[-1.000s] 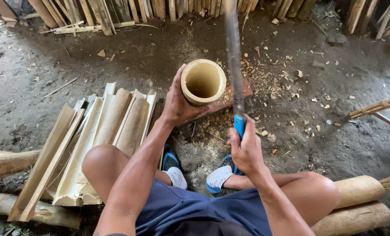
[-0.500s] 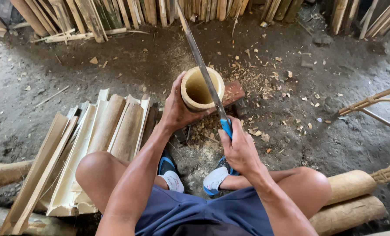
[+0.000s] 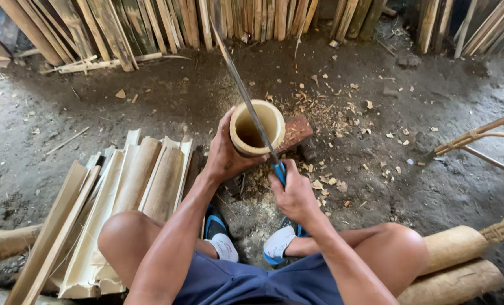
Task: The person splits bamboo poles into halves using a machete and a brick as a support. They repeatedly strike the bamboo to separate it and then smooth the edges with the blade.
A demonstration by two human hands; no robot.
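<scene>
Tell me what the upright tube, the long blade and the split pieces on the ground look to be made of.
Upright tube: bamboo by the look, hollow, pale raw cut rim, tan outer skin; the left hand grips it.
Long blade: seemingly dull grey metal, thin and flat, with a blue handle, perhaps plastic, in the right hand.
Split pieces: likely split bamboo, curved troughs, pale fibrous insides.

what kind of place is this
Likely an informal bamboo-splitting workshop with a dirt floor: split bamboo slats piled beside the person, bamboo strips leaning along the back, and wood chips scattered around an upright bamboo section.
</scene>
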